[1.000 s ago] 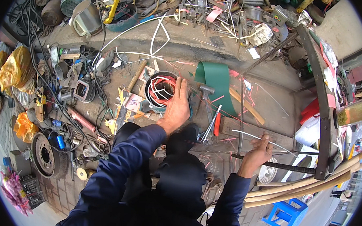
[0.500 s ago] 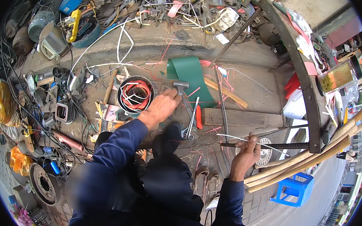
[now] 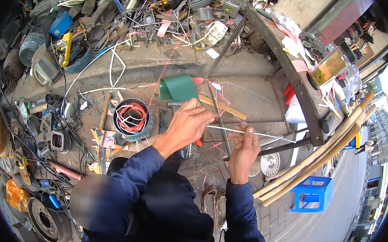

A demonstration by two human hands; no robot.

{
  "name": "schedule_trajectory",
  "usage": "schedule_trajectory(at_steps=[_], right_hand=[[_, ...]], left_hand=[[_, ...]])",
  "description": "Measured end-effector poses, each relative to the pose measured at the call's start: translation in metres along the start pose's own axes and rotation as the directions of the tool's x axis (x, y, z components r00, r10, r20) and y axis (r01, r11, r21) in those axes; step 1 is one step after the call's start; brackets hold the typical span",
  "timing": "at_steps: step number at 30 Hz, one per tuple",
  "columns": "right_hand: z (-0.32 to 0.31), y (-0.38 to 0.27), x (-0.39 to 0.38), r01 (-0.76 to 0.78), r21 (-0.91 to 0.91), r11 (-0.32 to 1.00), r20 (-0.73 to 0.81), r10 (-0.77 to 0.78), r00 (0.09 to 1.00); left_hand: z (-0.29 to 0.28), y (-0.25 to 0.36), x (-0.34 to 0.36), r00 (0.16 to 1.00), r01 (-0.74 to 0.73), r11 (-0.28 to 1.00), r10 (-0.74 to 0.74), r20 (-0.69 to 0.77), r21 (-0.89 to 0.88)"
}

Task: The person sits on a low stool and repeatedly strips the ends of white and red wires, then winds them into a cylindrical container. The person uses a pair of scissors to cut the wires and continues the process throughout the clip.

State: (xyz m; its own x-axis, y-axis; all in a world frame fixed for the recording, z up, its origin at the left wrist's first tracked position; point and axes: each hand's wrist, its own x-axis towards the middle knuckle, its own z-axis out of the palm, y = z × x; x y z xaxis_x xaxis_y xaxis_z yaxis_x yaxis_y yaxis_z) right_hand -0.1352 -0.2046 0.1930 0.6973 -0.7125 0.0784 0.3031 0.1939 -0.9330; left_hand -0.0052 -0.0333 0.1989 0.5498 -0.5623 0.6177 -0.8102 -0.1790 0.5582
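While the right hand (image 3: 245, 149) pinches a long, thin, white, plastic-looking strip (image 3: 275, 138) at three o'clock from the left hand (image 3: 185, 126), narrowed but on what I cannot tell, the step seems one of positioning it, calling next for steady pinching.

Dusty, scrap-strewn ground (image 3: 266, 218) carries a round motor housing (image 3: 130, 119) left of the left hand's fingers (image 3: 207, 116), a curled green sheet (image 3: 178, 87) just beyond them, and a wooden stick (image 3: 225, 107) beyond both hands' fingers; a blue stool (image 3: 312, 195) stands right of the right hand's fingers (image 3: 248, 136).
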Motion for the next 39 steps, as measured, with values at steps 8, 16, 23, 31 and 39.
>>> schedule_trajectory(at_steps=[8,16,23,31,39], right_hand=[[0.049,-0.014,0.001,0.075,0.114,0.991,0.09,-0.086,0.992],[0.076,0.003,-0.013,0.211,-0.19,0.959,0.217,-0.169,0.962],[0.074,-0.028,0.002,0.515,-0.319,0.796,0.416,-0.371,0.83],[0.075,-0.047,0.01,0.537,-0.439,0.721,0.448,-0.343,0.826],[0.082,-0.057,0.012,0.627,-0.475,0.617,0.53,-0.368,0.764]], left_hand=[[-0.002,0.006,-0.009,0.982,0.155,0.927,-0.182,-0.05,-0.342],[-0.011,0.006,-0.009,0.943,0.293,0.834,-0.334,-0.004,-0.467],[-0.022,0.008,-0.001,0.971,0.076,0.939,-0.146,-0.19,-0.336],[-0.032,0.01,0.002,0.983,0.006,0.979,-0.043,-0.177,-0.205],[-0.036,0.014,0.0,0.993,0.03,0.999,-0.034,-0.114,-0.037]])
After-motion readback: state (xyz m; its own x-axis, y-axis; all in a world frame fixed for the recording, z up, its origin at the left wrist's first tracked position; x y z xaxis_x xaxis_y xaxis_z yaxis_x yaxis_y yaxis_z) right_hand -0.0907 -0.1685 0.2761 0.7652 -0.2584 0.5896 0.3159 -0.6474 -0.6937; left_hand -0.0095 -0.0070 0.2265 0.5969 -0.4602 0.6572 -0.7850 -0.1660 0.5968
